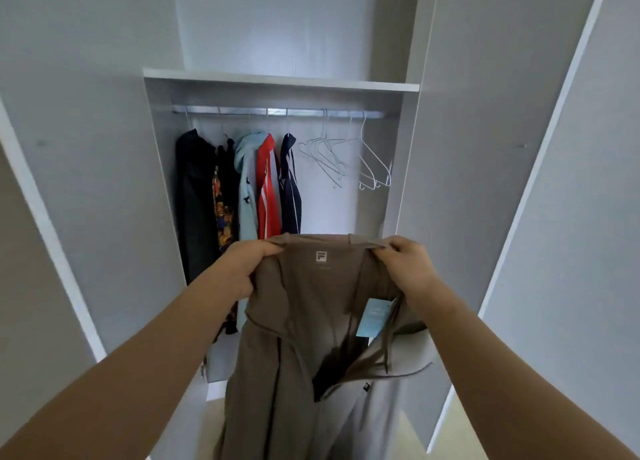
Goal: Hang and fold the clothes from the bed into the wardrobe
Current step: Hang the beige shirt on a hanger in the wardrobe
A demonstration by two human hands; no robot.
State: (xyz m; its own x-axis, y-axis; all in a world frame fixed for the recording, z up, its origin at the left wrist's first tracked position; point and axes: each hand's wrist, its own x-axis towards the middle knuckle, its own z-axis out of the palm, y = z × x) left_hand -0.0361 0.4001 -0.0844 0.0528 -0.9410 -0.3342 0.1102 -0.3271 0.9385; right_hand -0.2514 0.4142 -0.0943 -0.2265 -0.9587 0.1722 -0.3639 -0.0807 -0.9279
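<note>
Your left grip and right grip each clamp on the collar of the brown jacket, holding it up before the open wardrobe and its hanging clothes.

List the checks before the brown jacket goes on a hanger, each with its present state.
1. Left hand grip on the brown jacket collar: ok.
2. Right hand grip on the collar: ok.
3. Empty hangers free on the rail: ok.
4. Hanger inside the jacket: not ok, none visible.
5. Wardrobe doors open: ok.
6. Space right of the hung clothes: ok.
</note>
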